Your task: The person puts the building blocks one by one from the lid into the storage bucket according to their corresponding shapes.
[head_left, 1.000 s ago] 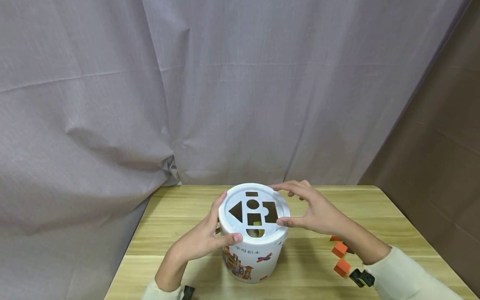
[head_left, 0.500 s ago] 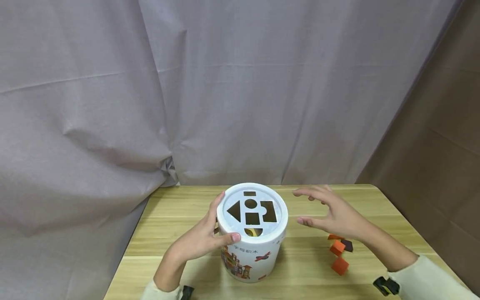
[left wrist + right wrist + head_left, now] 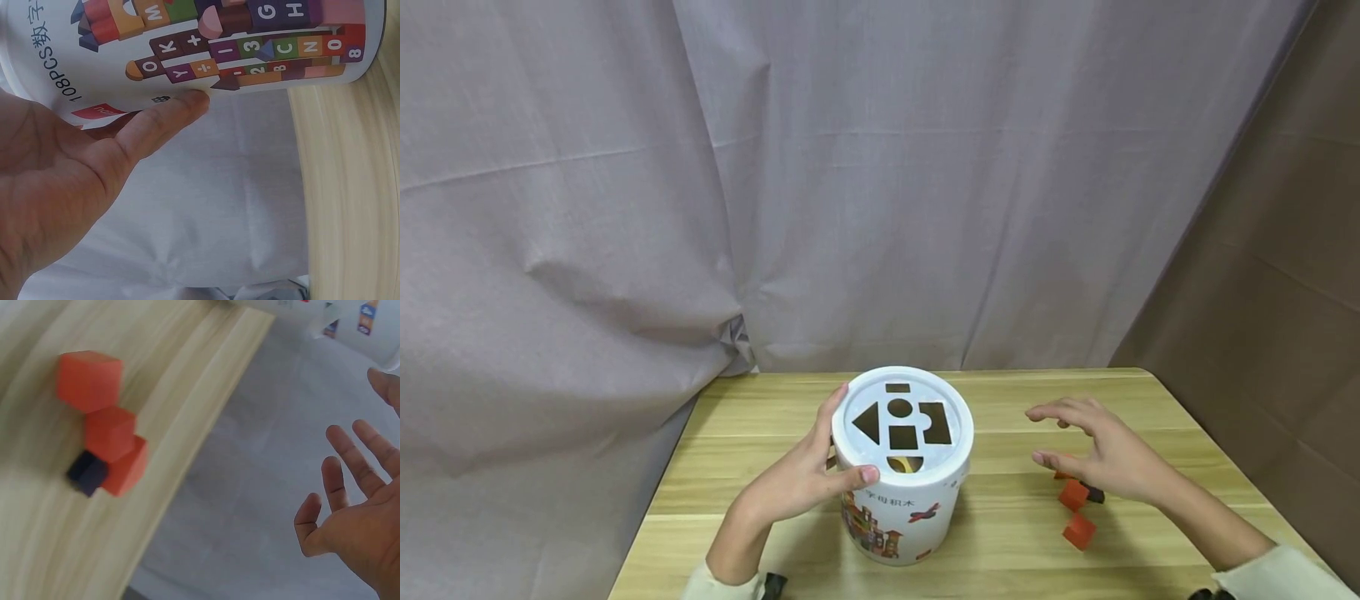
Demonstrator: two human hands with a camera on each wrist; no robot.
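White bucket (image 3: 902, 492) stands upright near the middle of the wooden table (image 3: 1022, 567), a touch toward the left edge, lid (image 3: 902, 427) seated flat on top. That lid carries cut-out holes: a triangle, a circle, a square, a small slot, a half-round and a notched shape. Through the half-round hole (image 3: 906, 463) a bit of yellow shows inside; what else the bucket holds cannot be told.

The left hand (image 3: 801, 479) wraps the bucket's left side, thumb laid on the lid's front rim, fingers curled round the wall. From the left wrist view, a finger (image 3: 165, 115) presses against the printed label, which shows coloured letter and number blocks and "108PCS".

The right hand (image 3: 1101, 454) is off the bucket, hovering over the table to its right, fingers spread and relaxed, holding nothing. The right wrist view confirms it: palm open, fingers (image 3: 340, 481) apart.

Just under that hand sit the loose pieces: three orange blocks (image 3: 103, 419) clustered together, and a small dark block (image 3: 87, 474) touching the furthest one.

Room to move: bare wood between the bucket and the blocks, more bare wood behind the bucket up to the grey curtain (image 3: 700, 183). The blocks lie near the table's right side, with the brown wall (image 3: 1285, 275) beyond
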